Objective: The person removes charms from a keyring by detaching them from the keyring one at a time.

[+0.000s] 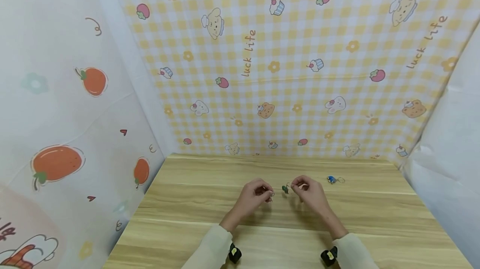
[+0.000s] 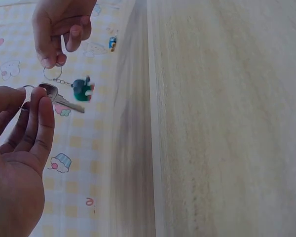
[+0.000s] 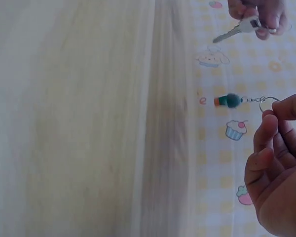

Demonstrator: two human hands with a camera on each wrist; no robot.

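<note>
In the head view, my left hand (image 1: 253, 196) and right hand (image 1: 313, 196) face each other above the wooden table. The left hand pinches a silver key (image 2: 69, 103) at its head, with a thin metal ring (image 2: 27, 87) at the fingertips. From the right thumb and finger hangs a keychain with a small green figure (image 3: 232, 100), its split ring (image 2: 53, 73) pinched and a short chain between. The green figure dangles between the two hands, apart from the key. Its finer shape is blurred.
A second keychain with a blue figure (image 1: 331, 179) and a ring (image 1: 341, 180) lies on the table (image 1: 195, 214) beyond the right hand. Behind the table hangs a yellow-checked cloth (image 1: 292, 89), and white sheets (image 1: 450, 135) close off both sides.
</note>
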